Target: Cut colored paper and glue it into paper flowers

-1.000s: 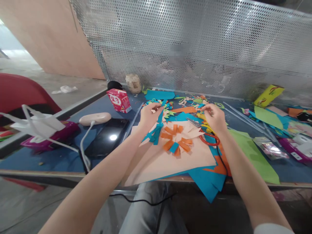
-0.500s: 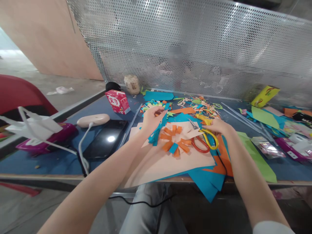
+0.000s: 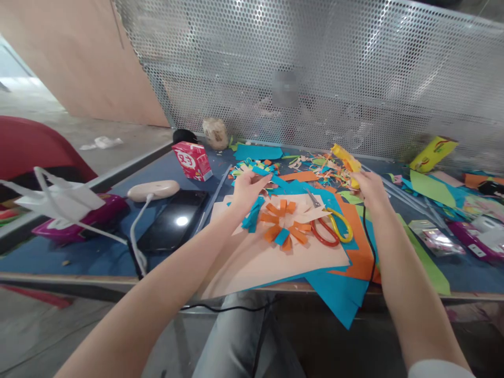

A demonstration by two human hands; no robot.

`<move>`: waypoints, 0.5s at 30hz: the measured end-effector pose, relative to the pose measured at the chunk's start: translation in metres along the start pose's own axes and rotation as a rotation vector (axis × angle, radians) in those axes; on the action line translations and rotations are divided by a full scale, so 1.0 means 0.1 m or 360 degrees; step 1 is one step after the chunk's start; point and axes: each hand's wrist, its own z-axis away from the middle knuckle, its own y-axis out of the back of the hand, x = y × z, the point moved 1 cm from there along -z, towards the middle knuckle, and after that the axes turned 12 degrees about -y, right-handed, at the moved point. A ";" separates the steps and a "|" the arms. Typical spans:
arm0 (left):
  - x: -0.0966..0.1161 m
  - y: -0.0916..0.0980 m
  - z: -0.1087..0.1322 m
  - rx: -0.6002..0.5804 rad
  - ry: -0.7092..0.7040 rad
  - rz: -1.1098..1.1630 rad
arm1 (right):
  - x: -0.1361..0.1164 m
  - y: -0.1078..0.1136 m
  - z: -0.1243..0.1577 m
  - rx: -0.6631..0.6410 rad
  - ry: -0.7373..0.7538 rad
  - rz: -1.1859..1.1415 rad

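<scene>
My left hand [image 3: 249, 190] pinches a blue paper strip [image 3: 277, 181] above the pale sheets, beside a fringed multicoloured paper piece [image 3: 249, 167]. In my right hand [image 3: 370, 186] is a yellow glue gun [image 3: 346, 158], raised with its nozzle pointing up and left, a black cord [image 3: 369, 239] hanging from it. Orange paper loops [image 3: 298, 232], set in a ring with one blue loop [image 3: 281, 237], lie on the pale paper sheet [image 3: 244, 268]. Curled blue strips [image 3: 252, 216] sit left of the ring. Scissors [image 3: 329, 227] with red and yellow handles rest to its right.
Paper scraps [image 3: 315, 163] litter the back, before a perforated metal panel [image 3: 236, 68]. On the left are a black phone [image 3: 173, 220], a white cabled device [image 3: 153, 190] and a pink box [image 3: 192, 161]. A yellow box [image 3: 433, 154] and green paper [image 3: 427, 262] are on the right.
My right hand has lifted the glue gun up and to the right, away from the scissors. The blue strip in my left hand has turned from steeply slanted to nearly level.
</scene>
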 end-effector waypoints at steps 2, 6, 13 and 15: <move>-0.01 0.00 0.00 -0.0018 0.0004 -0.0005 | -0.02 -0.08 0.03 -0.0349 -0.0141 -0.0478; -0.03 0.02 -0.02 -0.0039 -0.0051 -0.0104 | -0.03 -0.19 0.11 -0.0647 -0.0075 -0.0674; -0.05 0.02 0.00 -0.0283 -0.0358 -0.0390 | -0.03 -0.18 0.17 -0.0666 -0.0001 -0.0416; -0.04 -0.01 -0.02 -0.0377 -0.0506 -0.0501 | -0.05 -0.18 0.20 -0.0829 -0.0023 -0.0478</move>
